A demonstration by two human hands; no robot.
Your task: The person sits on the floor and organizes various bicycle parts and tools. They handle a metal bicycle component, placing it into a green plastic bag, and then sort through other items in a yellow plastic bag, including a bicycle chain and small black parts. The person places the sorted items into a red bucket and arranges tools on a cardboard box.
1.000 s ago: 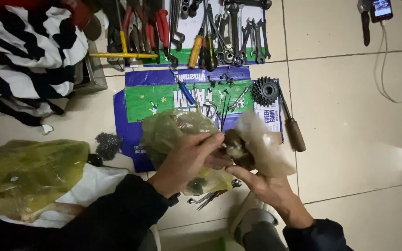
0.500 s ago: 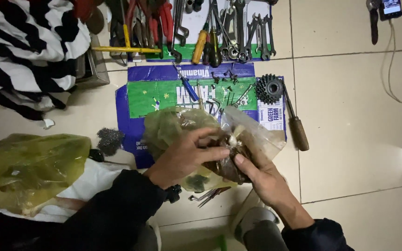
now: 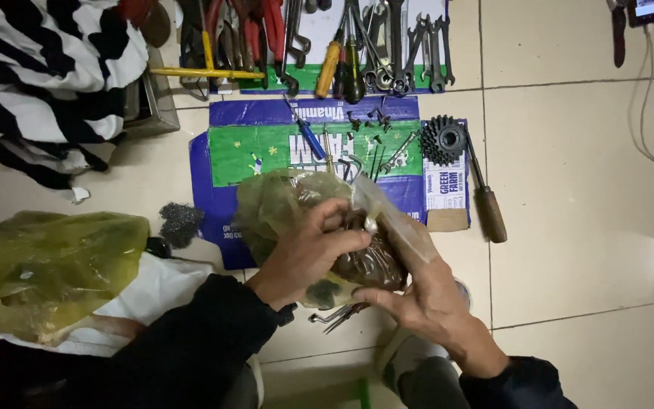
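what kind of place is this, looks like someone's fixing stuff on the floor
Probably an informal repair spot, maybe for bicycles, set up on a tiled floor. Wrenches and pliers lie in a row, a toothed gear cluster sits on flattened cardboard, and both hands hold a plastic bag.

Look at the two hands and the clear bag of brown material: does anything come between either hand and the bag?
Nothing visible does. The left hand grips the clear bag from above, and the right hand supports it from below, both touching the plastic directly.
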